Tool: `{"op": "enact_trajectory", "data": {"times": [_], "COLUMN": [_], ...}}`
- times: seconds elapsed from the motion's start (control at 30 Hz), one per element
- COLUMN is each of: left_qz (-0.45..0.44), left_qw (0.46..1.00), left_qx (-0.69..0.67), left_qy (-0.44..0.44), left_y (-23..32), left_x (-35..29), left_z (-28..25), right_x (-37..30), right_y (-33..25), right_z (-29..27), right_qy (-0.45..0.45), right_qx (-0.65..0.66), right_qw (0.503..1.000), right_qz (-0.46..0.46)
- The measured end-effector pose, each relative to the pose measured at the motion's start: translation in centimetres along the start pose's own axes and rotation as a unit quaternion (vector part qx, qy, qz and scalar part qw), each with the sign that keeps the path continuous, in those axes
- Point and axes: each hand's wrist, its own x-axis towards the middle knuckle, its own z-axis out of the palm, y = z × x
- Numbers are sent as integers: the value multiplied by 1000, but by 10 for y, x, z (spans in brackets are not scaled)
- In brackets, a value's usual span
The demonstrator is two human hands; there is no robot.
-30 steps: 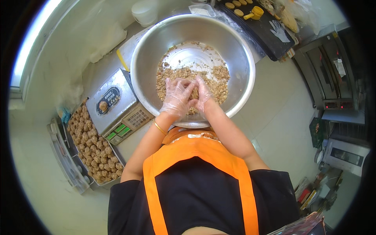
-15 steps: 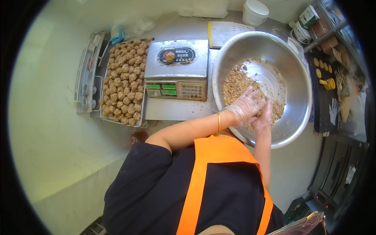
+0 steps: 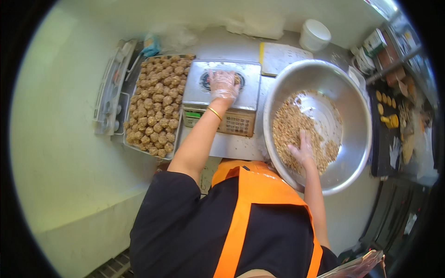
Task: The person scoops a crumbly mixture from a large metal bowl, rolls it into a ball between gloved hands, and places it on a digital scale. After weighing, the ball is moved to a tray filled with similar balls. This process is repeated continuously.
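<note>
My left hand, in a clear plastic glove, is over the metal plate of the digital scale, palm down with curled fingers. A brown nutty ball shows in part at its thumb side; the fingers hide the rest. My right hand, gloved too, rests with fingers apart on the loose crumbly nut mix. That mix lies on the left and near side of a large steel bowl. Left of the scale, a metal tray is heaped with several rows of similar balls.
A white bucket and a yellow-edged white sheet are behind the bowl. At the far left stands a white rack. On the right, a dark tray holds small round pieces and a yellow mould.
My left hand has left the bowl and reached left onto the scale plate, covering where a ball sat. My right hand stays in the bowl, its fingers now spread. The view has shifted slightly.
</note>
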Motion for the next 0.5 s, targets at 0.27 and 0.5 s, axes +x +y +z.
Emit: {"op": "enact_trajectory", "data": {"times": [0.27,0.5], "left_qz": [6,1], "left_qw": [995,951], "left_qx": [-92,-295], "left_qy": [40,96], "left_y": [-56,-81], "left_x": [-18,-8], "left_z": [30,59], "right_x": [-22,22], "right_y": [-40,-27], "right_z": [-24,-9], "right_qy": [-47,35], "right_qx": [-213,-252], "right_qw": [976,966], "right_qz": [-10,-53]}}
